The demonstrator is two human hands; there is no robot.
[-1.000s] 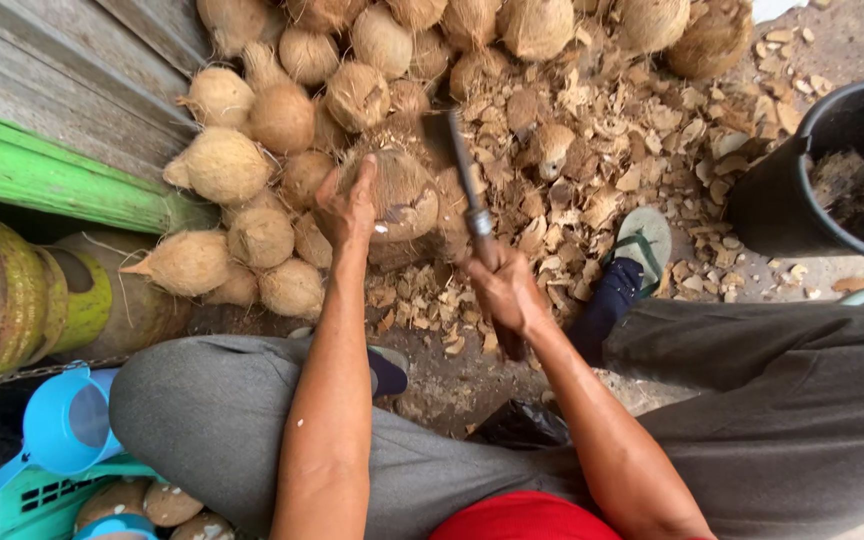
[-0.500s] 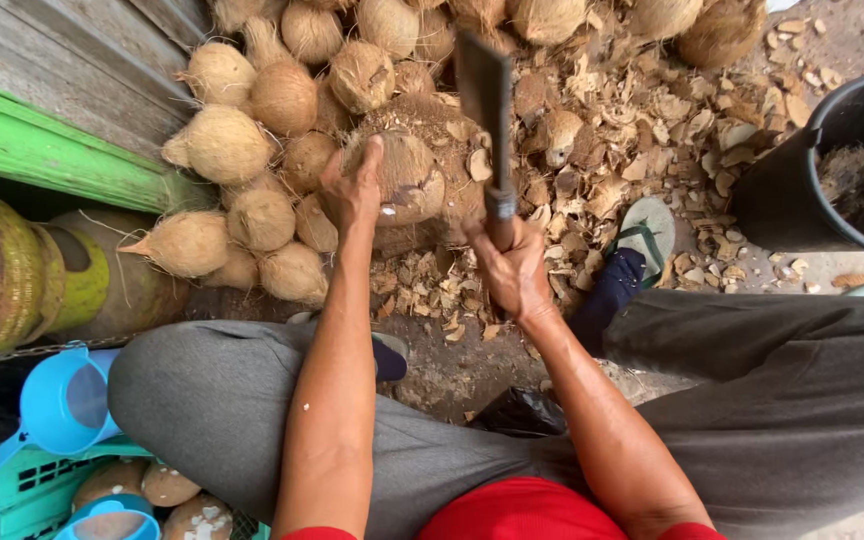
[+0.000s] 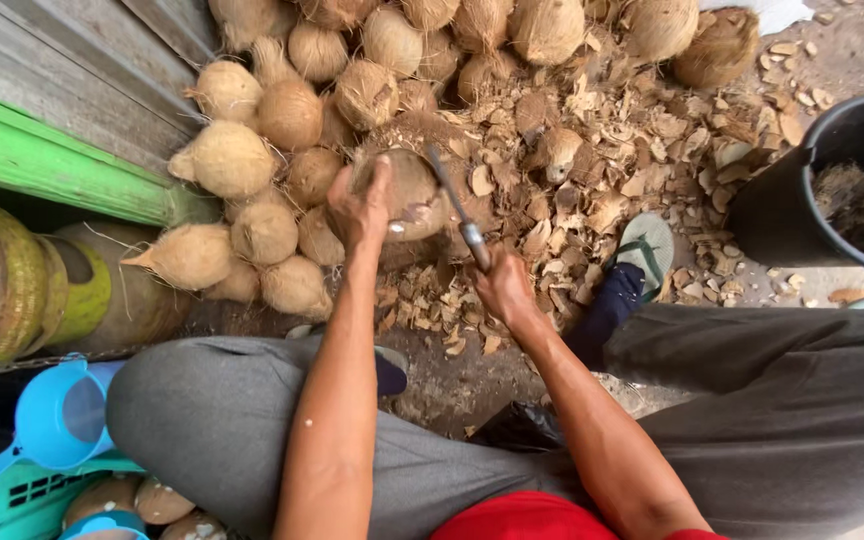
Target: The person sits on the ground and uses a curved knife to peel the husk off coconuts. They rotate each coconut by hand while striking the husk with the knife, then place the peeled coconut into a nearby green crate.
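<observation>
Husked coconut (image 3: 414, 195) sits at centre of scene, on ground at near edge of coconut pile (image 3: 292, 110). Left hand (image 3: 362, 205) clamped over its left side, fingers curled on shell. Right hand (image 3: 502, 285) closed around handle of cleaver (image 3: 449, 200), blade resting against coconut's right side. Husk chips (image 3: 602, 170) litter ground to right. Black bucket (image 3: 832, 190) far right. Green sandal (image 3: 647, 250) near chips. Blue jug (image 3: 57, 420) and teal crate (image 3: 27, 495) near left.
</observation>
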